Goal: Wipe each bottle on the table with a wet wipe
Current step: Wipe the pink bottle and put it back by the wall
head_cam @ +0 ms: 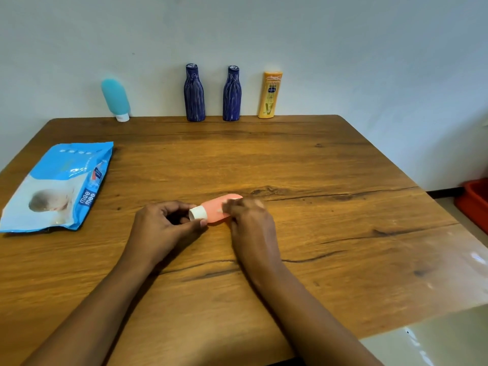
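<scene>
The left hand (163, 223) is holding a narrow grip, thumb and fingertips pinching the white cap (197, 213) of the pink bottle (215, 210). The bottle is lying on its side at the middle of the desk (317, 180), cap pointing left. The right hand (250, 220) is curling its grip over the bottle's body; blur is hiding whether a wipe sits under the fingers. At the left, a blue wipes pack (58, 186) is showing the brand "mee mee". The yellow bottle (270, 95) at the far edge is carrying a label too small to read.
</scene>
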### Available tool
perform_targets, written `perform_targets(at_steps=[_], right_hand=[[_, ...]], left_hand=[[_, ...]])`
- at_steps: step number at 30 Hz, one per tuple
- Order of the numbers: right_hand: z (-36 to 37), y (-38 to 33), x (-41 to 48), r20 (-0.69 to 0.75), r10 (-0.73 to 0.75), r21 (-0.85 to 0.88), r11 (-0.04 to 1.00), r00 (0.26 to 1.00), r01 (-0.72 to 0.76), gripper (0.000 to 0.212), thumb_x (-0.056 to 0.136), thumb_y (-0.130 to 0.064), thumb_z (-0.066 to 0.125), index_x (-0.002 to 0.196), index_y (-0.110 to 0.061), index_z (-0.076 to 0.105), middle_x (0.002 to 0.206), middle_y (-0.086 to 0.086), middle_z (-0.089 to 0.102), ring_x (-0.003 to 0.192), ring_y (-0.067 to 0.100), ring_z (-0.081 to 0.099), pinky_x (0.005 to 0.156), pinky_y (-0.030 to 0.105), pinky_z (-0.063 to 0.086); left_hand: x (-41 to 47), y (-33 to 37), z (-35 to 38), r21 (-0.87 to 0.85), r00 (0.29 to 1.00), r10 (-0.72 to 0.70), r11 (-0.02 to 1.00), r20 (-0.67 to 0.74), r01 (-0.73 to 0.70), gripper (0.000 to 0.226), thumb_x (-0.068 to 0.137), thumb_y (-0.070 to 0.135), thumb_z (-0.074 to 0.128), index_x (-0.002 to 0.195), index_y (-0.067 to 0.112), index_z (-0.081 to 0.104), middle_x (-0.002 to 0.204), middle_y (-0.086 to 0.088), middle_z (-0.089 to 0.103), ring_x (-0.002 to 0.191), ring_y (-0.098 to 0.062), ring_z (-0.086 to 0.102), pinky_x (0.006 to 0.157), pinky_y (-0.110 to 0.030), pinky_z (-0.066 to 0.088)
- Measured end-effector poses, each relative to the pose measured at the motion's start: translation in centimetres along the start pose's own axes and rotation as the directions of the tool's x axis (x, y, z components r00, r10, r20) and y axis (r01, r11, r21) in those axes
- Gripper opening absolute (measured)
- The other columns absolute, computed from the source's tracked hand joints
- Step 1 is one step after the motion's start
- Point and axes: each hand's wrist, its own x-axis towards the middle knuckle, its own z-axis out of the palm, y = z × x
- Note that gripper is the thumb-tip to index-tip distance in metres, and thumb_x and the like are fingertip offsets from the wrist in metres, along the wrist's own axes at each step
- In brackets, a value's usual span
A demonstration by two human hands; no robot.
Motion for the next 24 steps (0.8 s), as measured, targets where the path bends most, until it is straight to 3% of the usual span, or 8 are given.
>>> perform_targets(at_steps=[2,4,8,10,13,16,22,24], right_hand=[[0.3,-1.6,-1.2,0.055,-0.131,0.02,0.991,0.99,0.13,0.025,0.079,-0.002,0.068,0.103,-0.009,0.071,0.101,0.007,0.068,0.088,0.021,0.059,0.071,0.027,0.05],[0.1,-1.1,-1.2,0.086,-0.149,0.023,0.989,0.985,0.147,0.025,0.079,-0.003,0.069,0.103,-0.009,0.071,0.101,0.006,0.068,0.087,0.021,0.059,0.071,0.027,0.05],[-0.2,2.8,1.0,0.015,0.098,-0.006,0.995,0.995,-0.098,0.03,0.08,0.004,0.06,0.105,-0.009,0.071,0.099,0.008,0.069,0.09,0.024,0.062,0.078,0.03,0.047],[-0.3,3.1,1.3,-0.001,0.122,0.002,0.993,0.993,-0.122,0.03,0.081,0.004,0.058,0.105,-0.008,0.07,0.1,0.009,0.069,0.091,0.025,0.062,0.081,0.031,0.047],[0.1,-0.2,0.1,0.007,-0.03,0.003,1.0,1.0,0.03,0.025,0.08,0.002,0.064,0.103,-0.007,0.07,0.098,0.009,0.068,0.088,0.023,0.059,0.074,0.03,0.049],[0.4,-2.3,-0.9,0.097,-0.179,0.063,0.983,0.979,0.174,0.024,0.079,-0.002,0.065,0.103,-0.008,0.069,0.096,0.008,0.066,0.084,0.023,0.056,0.064,0.03,0.049],[-0.3,3.5,3.1,0.063,0.143,-0.016,0.99,0.988,-0.142,0.033,0.087,-0.001,0.051,0.112,-0.014,0.068,0.107,0.008,0.067,0.099,0.025,0.059,0.085,0.035,0.046],[-0.3,2.1,2.9,0.068,0.094,0.005,0.996,0.993,-0.095,0.031,0.087,-0.002,0.052,0.111,-0.013,0.068,0.104,0.009,0.066,0.097,0.025,0.057,0.082,0.035,0.046]], left_hand=[[0.1,-0.3,-0.1,-0.028,1.0,0.013,1.0,0.002,-0.013,0.029,0.064,0.017,0.084,0.083,0.033,0.07,0.075,0.014,0.072,0.076,0.0,0.065,0.064,-0.013,0.048],[0.1,-0.4,-0.1,-0.024,1.0,0.027,0.999,0.001,-0.027,0.029,0.063,0.017,0.084,0.084,0.033,0.071,0.076,0.014,0.072,0.075,0.0,0.065,0.064,-0.01,0.048],[0.0,-0.2,0.0,0.033,1.0,0.025,0.999,0.003,-0.025,0.035,0.064,0.023,0.084,0.096,0.027,0.071,0.084,0.016,0.067,0.081,-0.001,0.061,0.067,-0.016,0.045],[0.0,-0.1,0.1,0.032,1.0,0.028,0.999,0.003,-0.029,0.034,0.065,0.023,0.084,0.096,0.026,0.071,0.084,0.015,0.067,0.079,-0.001,0.061,0.065,-0.014,0.045],[0.0,-0.3,0.0,-0.007,0.999,0.036,0.999,0.009,-0.036,0.029,0.064,0.018,0.084,0.086,0.03,0.07,0.078,0.009,0.07,0.078,-0.005,0.063,0.061,-0.011,0.047],[0.0,-0.5,0.0,-0.011,0.999,0.052,0.999,0.009,-0.052,0.027,0.065,0.012,0.082,0.081,0.03,0.071,0.074,0.004,0.07,0.071,-0.009,0.065,0.068,-0.023,0.053],[-0.2,-0.4,0.2,0.033,0.992,0.119,0.992,0.027,-0.12,0.034,0.06,0.019,0.087,0.084,0.031,0.067,0.091,0.016,0.067,0.085,-0.004,0.063,0.075,-0.025,0.052],[-0.1,-0.4,0.2,0.057,0.99,0.139,0.988,0.022,-0.14,0.034,0.059,0.019,0.088,0.083,0.03,0.066,0.091,0.017,0.066,0.086,-0.002,0.061,0.074,-0.023,0.049]])
